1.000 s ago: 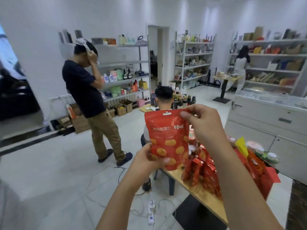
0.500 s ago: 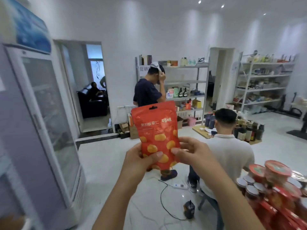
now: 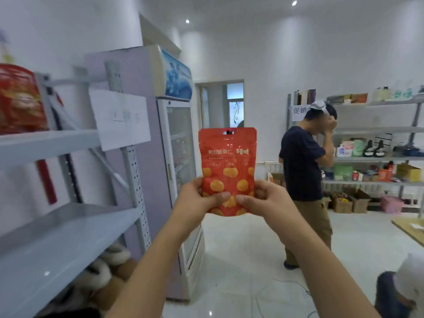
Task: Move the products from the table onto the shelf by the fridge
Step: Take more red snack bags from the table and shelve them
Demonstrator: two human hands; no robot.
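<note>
Red snack pouch (image 3: 228,166) upright, pinched by left hand (image 3: 197,200), right hand (image 3: 263,200), beside shelf (image 3: 68,228)

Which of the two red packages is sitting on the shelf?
The big red package at the top left, resting on the upper shelf. The other, a red pouch with yellow spots, is held up by the left hand and right hand.

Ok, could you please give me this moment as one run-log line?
stage: carry; red snack pouch: upright, in air; left hand: pinching its lower part; right hand: same; shelf: at left
</note>
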